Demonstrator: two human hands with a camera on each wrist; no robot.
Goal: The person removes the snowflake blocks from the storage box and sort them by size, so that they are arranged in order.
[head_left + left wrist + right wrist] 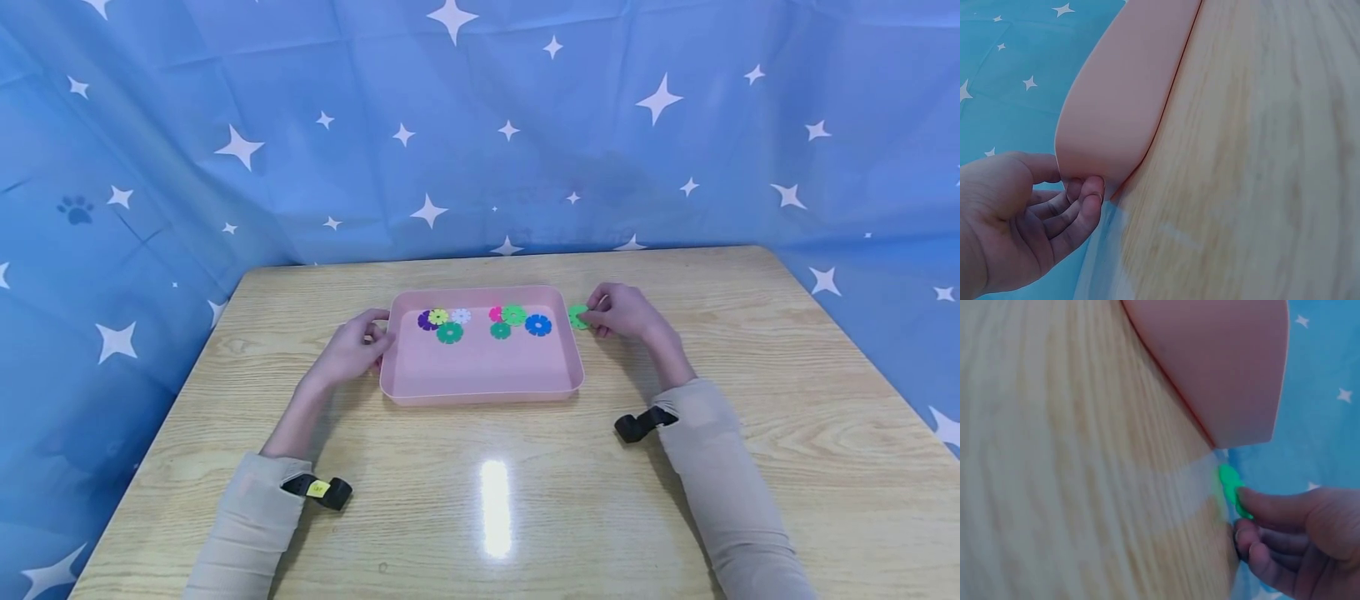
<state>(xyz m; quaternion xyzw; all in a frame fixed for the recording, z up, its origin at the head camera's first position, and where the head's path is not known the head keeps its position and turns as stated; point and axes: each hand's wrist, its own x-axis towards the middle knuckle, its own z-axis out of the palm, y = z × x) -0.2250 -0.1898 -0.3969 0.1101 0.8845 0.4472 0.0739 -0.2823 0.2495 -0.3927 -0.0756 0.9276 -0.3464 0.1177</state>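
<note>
A shallow pink tray (480, 367) sits on the table, seen from outside in both wrist views. At its left end my left hand (354, 346) grips the wall, a finger over the rim and others curled against the outside in the left wrist view. Just beyond the right end, my right hand (618, 312) pinches a bright green notched disc (1230, 482) between thumb and fingers. Inside the tray lie a purple disc (427, 321), a yellow disc (438, 316), a white disc (461, 316), a pink disc (496, 314), a blue disc (537, 325) and several green discs (450, 333).
The wooden table (495, 467) spreads around the tray, with a bright light reflection in front. A blue curtain (480, 125) with white stars hangs behind it and along the left side. Black wrist straps (645, 423) are at both sleeve cuffs.
</note>
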